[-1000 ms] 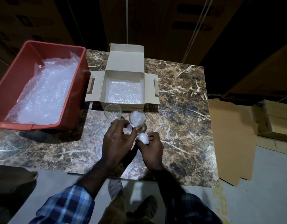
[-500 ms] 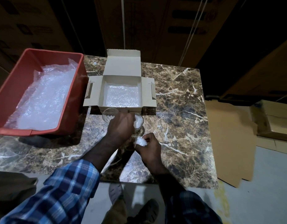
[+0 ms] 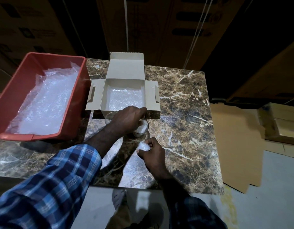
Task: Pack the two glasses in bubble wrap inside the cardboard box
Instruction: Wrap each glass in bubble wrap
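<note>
The open cardboard box [image 3: 103,95] sits at the back of the marble table [image 3: 184,113], its floor lined with bubble wrap [image 3: 124,99]. Just in front of it stand two glasses. The empty glass [image 3: 108,116] is mostly hidden under my left hand. The other glass [image 3: 142,128] is stuffed with white bubble wrap. My left hand [image 3: 128,118] reaches over both glasses, fingers stretched toward the box's front wall, and I see nothing held in it. My right hand [image 3: 153,154] is nearer to me and pinches a small wad of bubble wrap [image 3: 143,146].
A red plastic tub [image 3: 12,93] holding a sheet of bubble wrap [image 3: 47,104] stands on the table's left side, close to the box. Flat cardboard sheets [image 3: 234,146] and cartons [image 3: 282,124] lie on the floor to the right. Stacked cartons rise behind the table.
My left hand left the wad beside my right hand and moved forward over the glasses to the box's front wall. My right hand stayed put with the wad.
</note>
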`<state>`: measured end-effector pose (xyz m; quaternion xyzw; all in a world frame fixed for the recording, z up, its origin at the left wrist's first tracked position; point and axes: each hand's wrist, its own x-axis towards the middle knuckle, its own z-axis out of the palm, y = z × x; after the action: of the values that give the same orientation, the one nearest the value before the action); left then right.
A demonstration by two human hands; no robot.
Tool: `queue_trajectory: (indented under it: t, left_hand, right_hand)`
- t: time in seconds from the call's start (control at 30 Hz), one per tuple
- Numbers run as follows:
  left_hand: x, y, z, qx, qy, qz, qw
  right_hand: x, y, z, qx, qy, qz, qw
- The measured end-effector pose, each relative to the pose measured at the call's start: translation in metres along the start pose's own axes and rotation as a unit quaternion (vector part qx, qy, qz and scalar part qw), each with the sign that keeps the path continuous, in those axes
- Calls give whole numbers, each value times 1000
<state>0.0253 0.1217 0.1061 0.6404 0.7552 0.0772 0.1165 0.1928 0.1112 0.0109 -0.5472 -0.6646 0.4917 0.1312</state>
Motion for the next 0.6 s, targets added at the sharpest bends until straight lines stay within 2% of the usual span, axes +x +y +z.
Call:
queue_trajectory:
  t: [0.13, 0.23, 0.43, 0.6]
  left_hand:
    - [-6, -4, 3, -13, 9, 19, 1000]
    - [-10, -9, 6, -23, 14, 22, 999]
    - [-19, -18, 15, -28, -5, 85, 996]
    - [-19, -13, 7, -18, -45, 81, 996]
  right_hand:
    - [-2, -5, -5, 5, -1, 8, 1000]
    - [-4, -4, -14, 4, 27, 0, 1000]
    - [-21, -9, -33, -56, 37, -136, 988]
    - [-27, -21, -38, -138, 10, -205, 969]
